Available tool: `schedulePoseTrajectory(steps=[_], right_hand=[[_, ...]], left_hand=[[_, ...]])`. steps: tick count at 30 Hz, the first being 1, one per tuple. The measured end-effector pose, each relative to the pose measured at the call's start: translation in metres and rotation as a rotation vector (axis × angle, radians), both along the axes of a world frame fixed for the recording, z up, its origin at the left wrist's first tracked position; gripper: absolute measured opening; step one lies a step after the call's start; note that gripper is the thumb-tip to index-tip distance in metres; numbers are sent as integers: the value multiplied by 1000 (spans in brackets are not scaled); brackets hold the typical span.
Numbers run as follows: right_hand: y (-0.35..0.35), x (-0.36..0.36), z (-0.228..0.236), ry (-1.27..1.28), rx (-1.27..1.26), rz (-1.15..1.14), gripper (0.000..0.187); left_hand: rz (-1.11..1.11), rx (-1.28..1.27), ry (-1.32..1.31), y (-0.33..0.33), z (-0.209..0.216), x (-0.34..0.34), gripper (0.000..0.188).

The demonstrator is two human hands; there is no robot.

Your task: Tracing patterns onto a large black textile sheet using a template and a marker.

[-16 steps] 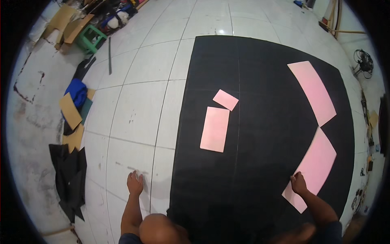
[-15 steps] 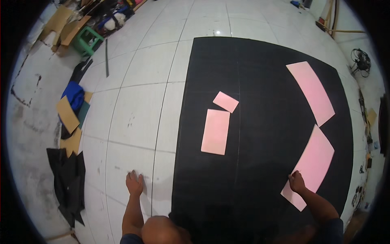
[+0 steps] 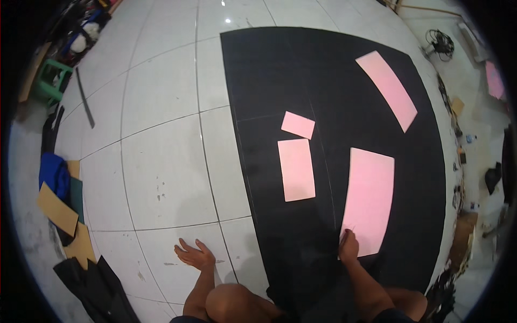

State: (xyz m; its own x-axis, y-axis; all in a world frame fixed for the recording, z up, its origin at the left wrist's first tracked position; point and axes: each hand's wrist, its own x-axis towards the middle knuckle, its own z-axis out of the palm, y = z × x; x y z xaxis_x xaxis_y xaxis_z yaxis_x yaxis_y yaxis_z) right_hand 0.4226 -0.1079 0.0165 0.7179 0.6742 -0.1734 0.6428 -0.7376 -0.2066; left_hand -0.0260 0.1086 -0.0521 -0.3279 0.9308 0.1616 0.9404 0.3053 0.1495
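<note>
My right hand (image 3: 349, 245) is closed at the lower left edge of a large pink sheet (image 3: 370, 196), which lies on a wide black sheet (image 3: 264, 70) spread over the floor. Whether the fingers also hold something thin cannot be made out. My left hand (image 3: 195, 254) is open, fingers spread, over the white tiles left of the black sheet, and empty. Left of the large sheet lie a mid-sized pink rectangle (image 3: 297, 170) and a smaller pink piece (image 3: 298, 125), close together. A long pink strip (image 3: 389, 90) rests slanted at the far right.
White floor tiles (image 3: 161, 177) extend on the left. Along the left wall are a green stool (image 3: 52, 81), blue cloth (image 3: 54, 173), tan board pieces (image 3: 57, 209) and black scraps (image 3: 97, 288). A fan (image 3: 440, 44) stands by the right wall.
The large pink sheet has moved left with my right hand and turned straighter, away from the long strip. My left hand's fingers have spread. The whole view has shifted and turned.
</note>
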Motion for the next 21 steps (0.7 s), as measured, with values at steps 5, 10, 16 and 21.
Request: schedulePoseTrajectory(steps=[5,10,16,21], right_hand=[[-6,-86,15,123,-14,-128,30],[-23,-134,-14,-21,158,-233,30],[-39,-188,-8,-38,225,-287,25],[-112,-262,19,74,145,-444,28]], left_hand=[[-35,-26,-2,2,-3,0,66],[-21,-39,-6,2,-10,-2,68],[49,-149,-36,12,-16,4,70],[-4,-161,8,3,-18,11,71]])
